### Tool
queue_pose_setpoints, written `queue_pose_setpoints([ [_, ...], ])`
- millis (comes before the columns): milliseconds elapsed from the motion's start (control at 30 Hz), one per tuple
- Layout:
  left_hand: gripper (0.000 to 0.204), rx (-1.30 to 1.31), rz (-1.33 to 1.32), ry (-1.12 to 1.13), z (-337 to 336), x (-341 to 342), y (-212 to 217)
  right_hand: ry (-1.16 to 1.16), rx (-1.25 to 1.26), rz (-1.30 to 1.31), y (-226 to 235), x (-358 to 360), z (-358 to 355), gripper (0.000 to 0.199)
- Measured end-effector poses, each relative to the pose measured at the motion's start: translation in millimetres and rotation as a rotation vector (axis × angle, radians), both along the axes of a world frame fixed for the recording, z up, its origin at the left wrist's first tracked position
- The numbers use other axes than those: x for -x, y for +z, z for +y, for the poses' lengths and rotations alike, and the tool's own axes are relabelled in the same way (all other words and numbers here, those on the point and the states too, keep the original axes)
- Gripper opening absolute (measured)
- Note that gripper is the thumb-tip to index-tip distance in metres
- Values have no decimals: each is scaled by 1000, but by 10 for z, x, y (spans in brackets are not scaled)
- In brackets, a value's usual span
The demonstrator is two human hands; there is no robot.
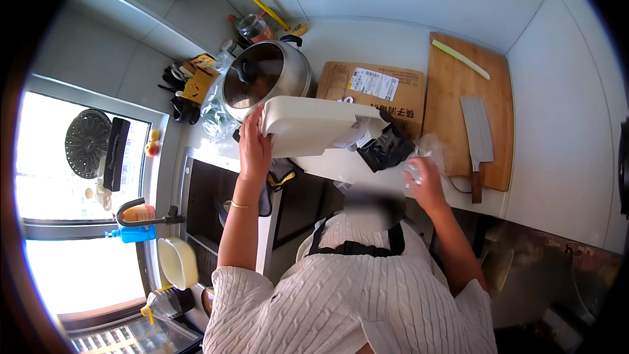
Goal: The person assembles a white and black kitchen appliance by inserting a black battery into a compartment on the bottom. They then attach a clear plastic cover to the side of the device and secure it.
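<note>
My left hand is wrapped round the left end of a long white plastic case with rounded corners, lifted above the counter's front edge. Clear film clings near the case's right end, where a black bundle, its kind unclear, hangs. At the right, my right hand has its fingers closed on crumpled clear plastic wrap. Behind the case lies a closed brown cardboard box with a white label, partly covered by it.
A lidded steel pot stands left of the box. To the right, a wooden cutting board bears a cleaver and a pale green stalk. The sink, faucet and window are at the left.
</note>
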State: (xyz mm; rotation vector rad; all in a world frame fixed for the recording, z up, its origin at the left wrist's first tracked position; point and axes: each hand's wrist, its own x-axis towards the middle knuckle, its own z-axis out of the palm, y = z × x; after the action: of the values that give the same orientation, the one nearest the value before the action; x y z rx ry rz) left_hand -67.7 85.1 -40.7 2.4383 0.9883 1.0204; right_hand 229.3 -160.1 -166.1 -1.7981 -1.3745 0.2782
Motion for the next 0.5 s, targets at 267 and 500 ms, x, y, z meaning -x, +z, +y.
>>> queue_pose_setpoints([
  [267, 55, 42, -63, 19, 9, -92, -194, 121, 197, 80, -581, 184, -79, 30],
  [500, 47, 146, -129, 42, -67, -8, -288, -67, 156, 104, -252, -55, -254, 20],
])
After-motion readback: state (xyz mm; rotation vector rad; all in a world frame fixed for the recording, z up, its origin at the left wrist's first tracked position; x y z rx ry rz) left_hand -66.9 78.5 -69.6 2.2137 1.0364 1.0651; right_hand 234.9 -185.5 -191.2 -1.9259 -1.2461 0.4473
